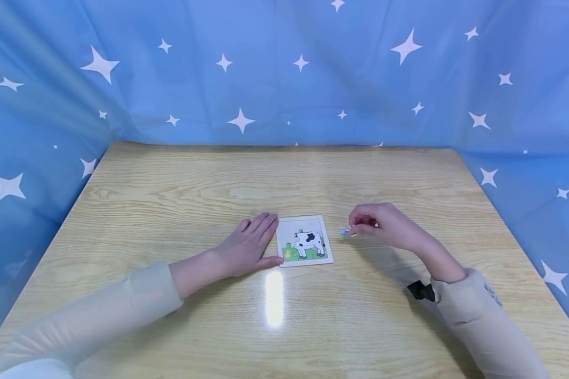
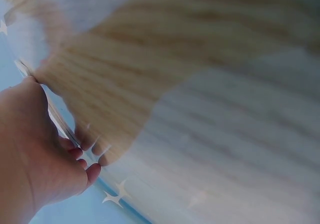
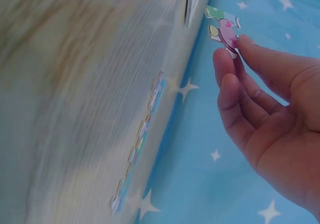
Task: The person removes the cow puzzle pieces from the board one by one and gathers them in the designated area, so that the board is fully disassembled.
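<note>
Here's the square puzzle board (image 1: pixel 288 230), lying flat with a pale rim: a black-patched white cow fills the right and near part, grass green at its feet, a small yellow figure near left, the far left plain. And just to its right, apart, the puzzle piece (image 3: pixel 227 30), pink, green and pale blue, pinched in the right hand (image 1: pixel 378 223).

Table (image 1: pixel 170 195), one: light wood-grain top, glossy, bearing a white glare patch (image 1: pixel 274 299). Directly on it: cow puzzle (image 1: pixel 310 245), pale-bordered, flat, near centre.
</note>
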Demonstrator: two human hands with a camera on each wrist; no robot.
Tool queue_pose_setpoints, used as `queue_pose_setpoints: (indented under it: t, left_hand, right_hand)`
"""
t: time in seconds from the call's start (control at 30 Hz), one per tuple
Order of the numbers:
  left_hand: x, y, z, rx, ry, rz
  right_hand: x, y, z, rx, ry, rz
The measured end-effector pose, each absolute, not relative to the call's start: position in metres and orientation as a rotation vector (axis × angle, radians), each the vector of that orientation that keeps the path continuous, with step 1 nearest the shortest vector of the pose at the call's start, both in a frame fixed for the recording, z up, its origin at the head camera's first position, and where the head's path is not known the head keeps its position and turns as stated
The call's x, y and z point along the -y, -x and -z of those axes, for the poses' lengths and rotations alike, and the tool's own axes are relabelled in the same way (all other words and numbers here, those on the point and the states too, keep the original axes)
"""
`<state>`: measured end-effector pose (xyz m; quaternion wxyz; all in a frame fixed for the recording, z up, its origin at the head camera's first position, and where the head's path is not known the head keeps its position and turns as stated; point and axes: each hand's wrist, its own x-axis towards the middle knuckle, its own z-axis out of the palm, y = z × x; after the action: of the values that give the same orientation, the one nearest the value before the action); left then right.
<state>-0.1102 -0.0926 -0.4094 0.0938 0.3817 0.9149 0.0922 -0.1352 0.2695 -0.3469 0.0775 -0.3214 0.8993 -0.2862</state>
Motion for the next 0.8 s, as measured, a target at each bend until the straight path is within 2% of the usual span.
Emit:
queue_pose_setpoints:
  t: [0.8]
  left_hand:
    - [0.091, 0.109, 0.408, -2.728, -1.137, -0.287]
  right_hand:
    - [-0.295, 0.137, 0.352, -2.705, 0.821, 0.833]
